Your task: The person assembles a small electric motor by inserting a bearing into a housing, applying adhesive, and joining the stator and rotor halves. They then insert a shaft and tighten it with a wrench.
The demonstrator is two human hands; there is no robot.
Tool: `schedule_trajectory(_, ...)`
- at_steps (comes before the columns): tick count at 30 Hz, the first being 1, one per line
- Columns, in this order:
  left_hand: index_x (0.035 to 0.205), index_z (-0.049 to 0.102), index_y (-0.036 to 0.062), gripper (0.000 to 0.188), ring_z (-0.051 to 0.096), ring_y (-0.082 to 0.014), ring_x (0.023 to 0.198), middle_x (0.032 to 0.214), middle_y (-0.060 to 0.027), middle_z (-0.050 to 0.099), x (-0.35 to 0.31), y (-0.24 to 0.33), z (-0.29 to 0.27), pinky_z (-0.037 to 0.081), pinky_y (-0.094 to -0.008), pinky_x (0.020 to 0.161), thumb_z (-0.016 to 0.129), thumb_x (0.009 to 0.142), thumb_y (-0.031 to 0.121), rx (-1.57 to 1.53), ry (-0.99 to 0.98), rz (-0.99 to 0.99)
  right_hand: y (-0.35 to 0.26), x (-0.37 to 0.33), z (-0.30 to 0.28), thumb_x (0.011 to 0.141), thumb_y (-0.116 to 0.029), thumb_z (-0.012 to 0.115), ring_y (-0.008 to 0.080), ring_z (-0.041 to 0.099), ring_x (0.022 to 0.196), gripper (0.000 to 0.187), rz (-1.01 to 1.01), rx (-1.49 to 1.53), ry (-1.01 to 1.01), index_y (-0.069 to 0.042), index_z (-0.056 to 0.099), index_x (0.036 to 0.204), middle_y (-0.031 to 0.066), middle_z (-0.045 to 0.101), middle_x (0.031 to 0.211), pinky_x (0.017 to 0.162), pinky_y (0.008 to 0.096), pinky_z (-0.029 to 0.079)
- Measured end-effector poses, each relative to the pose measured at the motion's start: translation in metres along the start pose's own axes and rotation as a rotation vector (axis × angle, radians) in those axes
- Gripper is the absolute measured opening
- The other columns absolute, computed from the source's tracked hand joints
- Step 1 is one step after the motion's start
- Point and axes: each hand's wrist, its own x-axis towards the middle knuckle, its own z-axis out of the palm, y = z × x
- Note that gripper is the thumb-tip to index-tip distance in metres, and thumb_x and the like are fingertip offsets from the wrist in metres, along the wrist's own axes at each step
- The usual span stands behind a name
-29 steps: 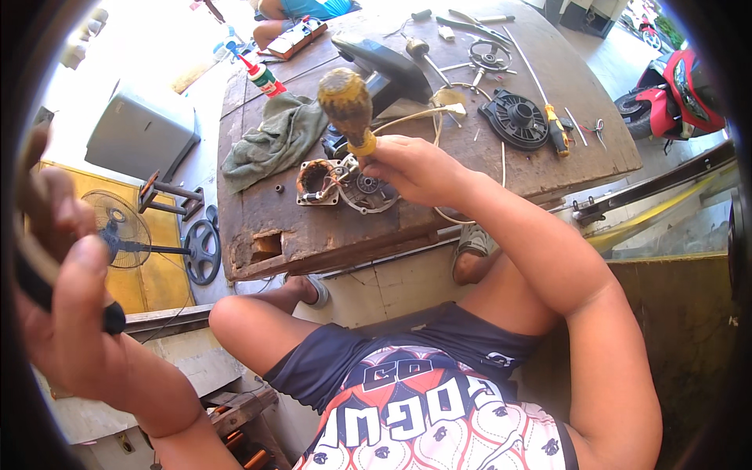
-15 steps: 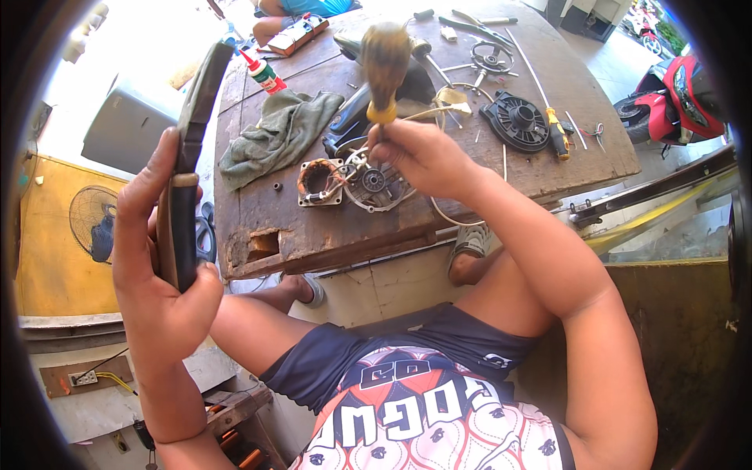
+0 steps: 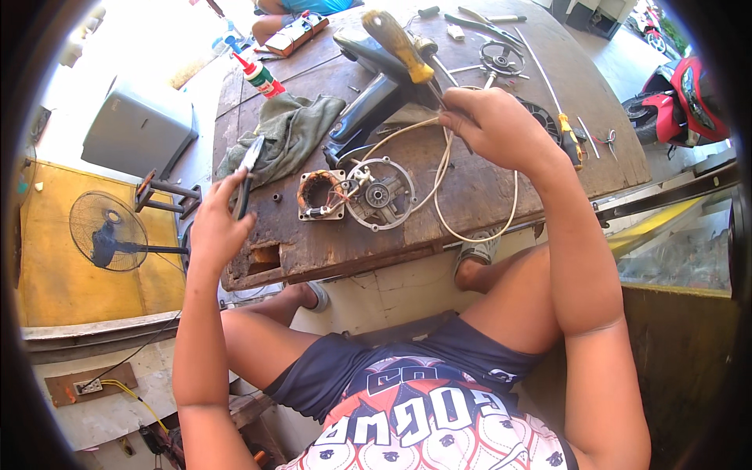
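The left hand (image 3: 222,223) grips a black-handled tool (image 3: 251,155), its silver tip over the crumpled green cloth (image 3: 294,125). The right hand (image 3: 501,129) pinches the shaft of a yellow-handled screwdriver (image 3: 398,48), handle uppermost, above the table (image 3: 345,257). Between the hands, near the table's front edge, a copper-wound coil (image 3: 306,186) lies just beside a round metal housing (image 3: 401,205).

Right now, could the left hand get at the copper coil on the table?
Probably yes: only a small dark ring lies between the left hand and coil, though the held tool may hamper gripping.
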Motion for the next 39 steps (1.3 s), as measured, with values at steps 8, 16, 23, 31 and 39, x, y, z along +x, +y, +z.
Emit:
schedule_trajectory(8, 0.154, 0.067, 0.0177, 0.07, 0.067, -0.0374, 0.132, 0.149, -0.0151, 0.068, 0.048, -0.03, 0.03, 0.052, -0.0448, 0.114, 0.087, 0.087, 0.018, -0.053, 0.06, 0.084, 0.024, -0.001, -0.013, 0.104, -0.028, 0.074, 0.0455, 0.072, 0.087, 0.032, 0.094, -0.027, 0.115, 0.003, 0.072, 0.114, 0.0274, 0.075, 0.095, 0.08, 0.0493, 0.056)
schedule_trajectory(16, 0.132, 0.077, 0.0098, 0.052, 0.064, -0.0402, 0.132, 0.144, -0.0193, 0.067, -0.003, 0.071, 0.036, 0.049, -0.0495, 0.116, 0.094, 0.085, 0.025, -0.497, 0.218, 0.585, 0.04, 0.014, -0.019, 0.097, -0.034, 0.077, 0.0445, 0.078, 0.1, 0.038, 0.504, -0.185, 0.025, 0.002, 0.082, 0.108, 0.0281, 0.08, 0.103, 0.094, 0.0497, 0.06)
schedule_trajectory(23, 0.135, 0.073, 0.0189, 0.07, 0.057, -0.046, 0.14, 0.161, -0.0231, 0.051, -0.011, 0.098, 0.081, 0.049, -0.0569, 0.117, 0.099, 0.071, 0.011, -0.322, 0.174, 0.686, 0.043, 0.019, -0.012, 0.097, -0.038, 0.079, 0.0422, 0.078, 0.106, 0.04, 0.624, -0.323, -0.07, -0.001, 0.084, 0.11, 0.0261, 0.081, 0.108, 0.1, 0.0478, 0.06)
schedule_trajectory(31, 0.145, 0.057, 0.011, 0.088, 0.06, -0.0407, 0.136, 0.152, -0.0173, 0.059, -0.018, 0.073, 0.072, 0.047, -0.0517, 0.114, 0.099, 0.068, 0.01, -0.275, 0.275, 0.484, 0.036, 0.017, -0.018, 0.095, -0.043, 0.08, 0.038, 0.078, 0.104, 0.038, 0.607, -0.33, 0.024, -0.009, 0.08, 0.114, 0.0185, 0.081, 0.108, 0.092, 0.0488, 0.06)
schedule_trajectory(39, 0.106, 0.071, 0.0049, 0.039, 0.065, -0.0416, 0.13, 0.152, -0.0201, 0.057, -0.009, 0.047, 0.073, 0.057, -0.0487, 0.106, 0.097, 0.076, 0.01, -0.385, 0.073, 0.423, -0.048, -0.003, 0.001, 0.093, -0.047, 0.088, 0.0342, 0.072, 0.087, 0.05, 0.163, 0.203, -0.03, -0.002, 0.073, 0.11, 0.0116, 0.071, 0.092, 0.082, 0.0462, 0.057)
